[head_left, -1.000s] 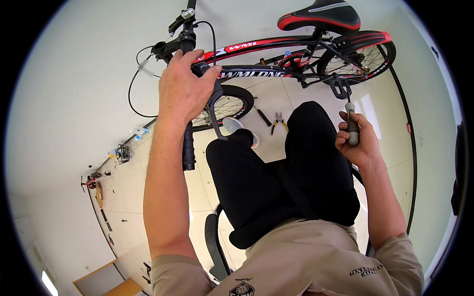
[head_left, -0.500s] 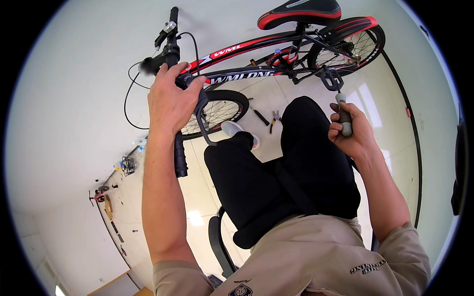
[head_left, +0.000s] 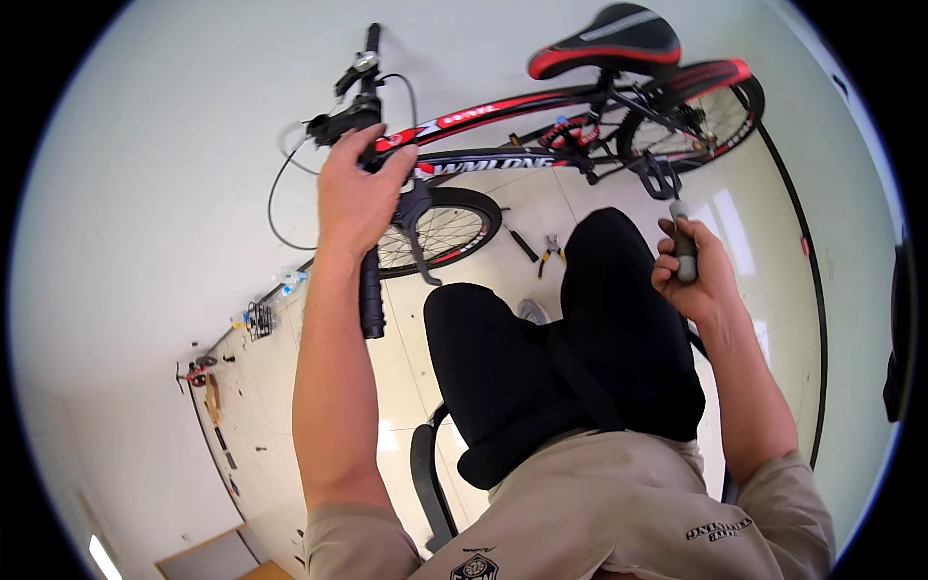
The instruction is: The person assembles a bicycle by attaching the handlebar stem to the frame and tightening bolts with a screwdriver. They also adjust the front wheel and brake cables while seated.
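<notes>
A black and red bicycle (head_left: pixel 493 162) stands across the view in front of my legs. My left hand (head_left: pixel 358 188) is closed over the middle of its handlebar (head_left: pixel 371 295), fingers on the far side and thumb toward the frame. Beside that hand hangs a black brake lever (head_left: pixel 418 246). At the right, my right hand (head_left: pixel 701 271) is wrapped round the grey and dark handle of a screwdriver (head_left: pixel 685 253). Its shaft points up to the black pedal (head_left: pixel 660 179); whether the tip touches it, I cannot tell.
Between the front wheel (head_left: pixel 445 232) and my knees, a hammer-like tool (head_left: pixel 523 245) and yellow-handled pliers (head_left: pixel 550 255) lie on the tiled floor. A black wire basket (head_left: pixel 259 319) and small items line the left wall. A black chair armrest (head_left: pixel 428 474) is beside me.
The bicycle has shifted slightly right in view, with both hands still on the handlebar and screwdriver. My left shoe has drawn back from beside the front wheel toward between my knees.
</notes>
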The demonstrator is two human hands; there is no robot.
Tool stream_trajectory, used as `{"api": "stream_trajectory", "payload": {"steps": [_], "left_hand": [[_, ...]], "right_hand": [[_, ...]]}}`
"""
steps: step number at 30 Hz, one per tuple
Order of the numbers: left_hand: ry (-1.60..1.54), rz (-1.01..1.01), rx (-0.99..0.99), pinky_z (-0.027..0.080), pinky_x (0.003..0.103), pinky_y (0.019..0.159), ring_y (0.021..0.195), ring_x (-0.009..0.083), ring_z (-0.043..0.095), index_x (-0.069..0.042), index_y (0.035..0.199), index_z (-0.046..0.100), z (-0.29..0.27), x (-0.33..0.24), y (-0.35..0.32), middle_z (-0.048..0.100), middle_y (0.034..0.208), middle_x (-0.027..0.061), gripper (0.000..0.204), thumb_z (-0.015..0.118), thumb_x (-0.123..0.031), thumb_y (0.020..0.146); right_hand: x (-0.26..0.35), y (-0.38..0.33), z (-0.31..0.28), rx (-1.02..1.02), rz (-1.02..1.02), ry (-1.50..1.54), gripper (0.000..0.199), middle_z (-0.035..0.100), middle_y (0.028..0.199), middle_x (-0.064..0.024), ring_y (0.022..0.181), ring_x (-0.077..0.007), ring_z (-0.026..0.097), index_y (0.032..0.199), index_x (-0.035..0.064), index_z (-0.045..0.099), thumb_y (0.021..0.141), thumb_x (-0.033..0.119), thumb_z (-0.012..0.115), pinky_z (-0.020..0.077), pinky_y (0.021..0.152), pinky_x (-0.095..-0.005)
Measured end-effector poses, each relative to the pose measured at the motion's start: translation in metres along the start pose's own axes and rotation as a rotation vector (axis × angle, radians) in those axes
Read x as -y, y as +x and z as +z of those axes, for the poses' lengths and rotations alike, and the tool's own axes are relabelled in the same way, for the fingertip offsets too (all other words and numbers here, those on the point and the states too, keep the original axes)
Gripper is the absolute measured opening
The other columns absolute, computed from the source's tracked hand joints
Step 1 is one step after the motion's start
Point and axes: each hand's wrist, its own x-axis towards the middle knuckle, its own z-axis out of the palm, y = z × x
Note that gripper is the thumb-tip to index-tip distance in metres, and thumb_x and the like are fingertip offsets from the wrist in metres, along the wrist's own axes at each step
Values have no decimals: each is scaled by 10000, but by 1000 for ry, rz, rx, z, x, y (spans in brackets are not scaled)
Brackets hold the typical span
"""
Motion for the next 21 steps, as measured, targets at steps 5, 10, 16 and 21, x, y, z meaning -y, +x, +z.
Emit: {"api": "stream_trajectory", "payload": {"steps": [5,10,16,21], "left_hand": [[-35,49,-47,438,385,1054,1222,382,575,27,1217,661,1,2,3,583,1314,273,575,771,-343,791],[-569,-189,-60,483,319,965,1060,227,648,37,1250,643,-23,2,-5,685,1153,183,542,753,-299,839],[-842,-315,-357,506,324,931,995,200,677,70,1244,630,-52,40,-98,699,1129,164,429,707,-179,903],[-997,-699,-450,547,332,846,909,219,689,70,1222,618,-22,79,-206,704,1055,161,358,668,-129,928]], "right_hand": [[-3,0,-1,5,25,-8,204,508,773,-7,582,-116,422,1076,95,585,960,263,579,369,556,-271],[-3,7,-3,-9,24,-19,213,524,774,-9,566,-118,425,1079,92,595,958,266,578,371,546,-264],[-2,11,-6,1,9,-48,211,530,754,-7,556,-110,426,1062,86,598,945,262,594,366,547,-260],[4,26,-17,-24,-26,-72,207,527,738,-1,548,-105,420,1057,97,604,929,260,616,360,549,-252]]}}
